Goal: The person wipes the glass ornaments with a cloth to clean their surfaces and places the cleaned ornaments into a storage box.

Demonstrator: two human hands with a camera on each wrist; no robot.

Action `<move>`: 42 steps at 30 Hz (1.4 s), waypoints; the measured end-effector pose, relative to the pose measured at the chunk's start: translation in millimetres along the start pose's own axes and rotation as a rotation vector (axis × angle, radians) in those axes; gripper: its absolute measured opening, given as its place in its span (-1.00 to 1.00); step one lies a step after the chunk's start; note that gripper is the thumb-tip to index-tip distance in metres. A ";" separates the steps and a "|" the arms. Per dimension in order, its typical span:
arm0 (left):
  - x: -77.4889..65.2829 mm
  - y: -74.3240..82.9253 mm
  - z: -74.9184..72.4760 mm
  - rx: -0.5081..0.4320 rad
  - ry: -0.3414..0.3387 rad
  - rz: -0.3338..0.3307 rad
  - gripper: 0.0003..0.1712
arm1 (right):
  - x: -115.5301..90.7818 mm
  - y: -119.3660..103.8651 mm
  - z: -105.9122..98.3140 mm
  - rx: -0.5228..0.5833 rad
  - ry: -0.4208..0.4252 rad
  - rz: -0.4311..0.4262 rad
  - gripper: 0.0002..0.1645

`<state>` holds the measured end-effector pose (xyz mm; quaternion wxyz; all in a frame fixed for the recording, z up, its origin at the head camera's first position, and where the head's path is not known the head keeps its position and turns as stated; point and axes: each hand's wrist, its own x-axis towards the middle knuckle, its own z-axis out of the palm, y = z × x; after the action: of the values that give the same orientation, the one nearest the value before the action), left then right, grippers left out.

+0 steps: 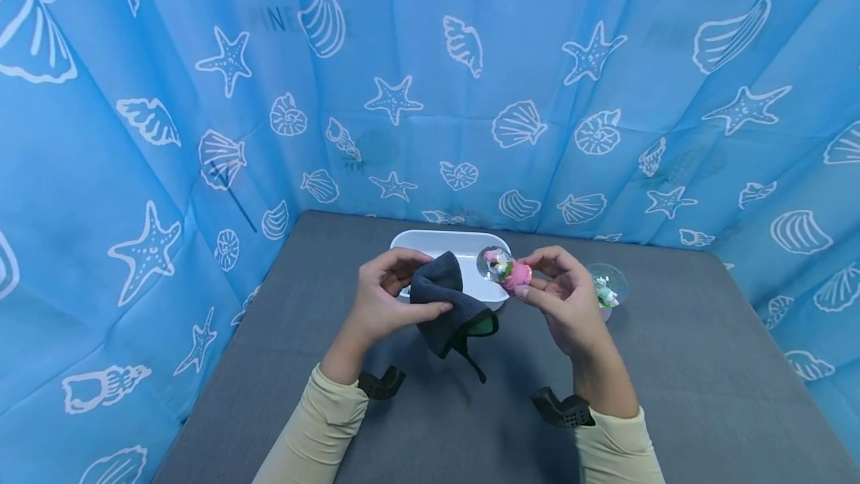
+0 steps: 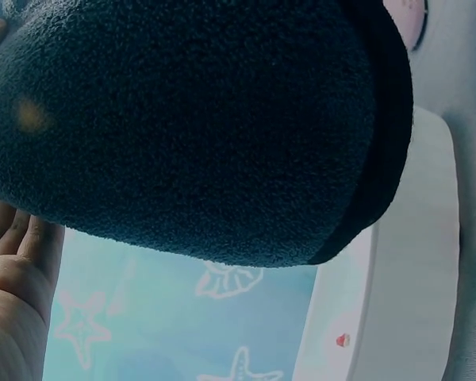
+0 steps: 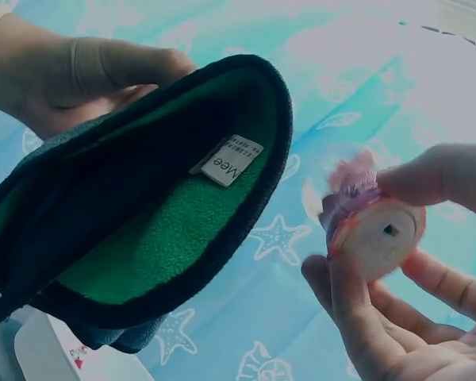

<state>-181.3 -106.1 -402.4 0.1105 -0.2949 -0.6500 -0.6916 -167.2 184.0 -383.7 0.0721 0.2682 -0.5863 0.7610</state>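
Note:
My left hand (image 1: 390, 293) grips a dark grey towel cloth (image 1: 440, 305) with a black edge and green underside. The cloth is folded over, and a black loop hangs from it. In the right wrist view its green inner face (image 3: 174, 238) shows a white label (image 3: 232, 161). My right hand (image 1: 567, 297) pinches a small snow globe (image 1: 497, 266) by its pink base, the clear ball pointing left toward the cloth and apart from it. The base's pale underside (image 3: 381, 238) faces the right wrist camera. Cloth fills much of the left wrist view.
Behind the cloth stands a white plastic tub (image 1: 446, 239) on the grey table (image 1: 457, 432). To the right of my right hand, a second snow globe (image 1: 608, 286) stands on the table, partly hidden. A blue curtain (image 1: 430, 81) with white shells encloses the back and sides.

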 end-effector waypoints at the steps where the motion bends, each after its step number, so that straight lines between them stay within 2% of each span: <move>1: 0.0 -0.1 -0.2 0.001 0.001 0.000 -0.33 | 0.2 -0.3 0.2 0.012 0.009 -0.004 -0.58; 6: 0.4 -0.6 -0.5 0.000 0.002 -0.004 -0.33 | 0.3 -2.5 1.1 0.045 0.064 -0.012 -0.59; 17: 0.4 0.3 -0.1 -0.004 -0.002 -0.007 -0.34 | 1.2 -4.0 1.1 0.094 0.091 0.013 -0.43; 24: 0.3 -0.6 1.2 -0.007 -0.013 0.003 -0.34 | 0.5 -5.6 3.5 0.007 0.122 0.070 -0.39; 31: 0.6 -3.0 1.9 -0.008 -0.019 0.006 -0.33 | -0.6 -4.7 2.6 -0.144 0.135 0.063 -0.38; 42: 0.1 -2.1 4.3 -0.008 -0.029 -0.010 -0.32 | -0.9 -1.4 4.8 -0.162 0.090 0.097 -0.36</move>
<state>-181.4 -101.7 -404.2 0.0963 -0.3020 -0.6504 -0.6903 -164.3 180.2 -382.1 0.0828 0.1984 -0.6544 0.7250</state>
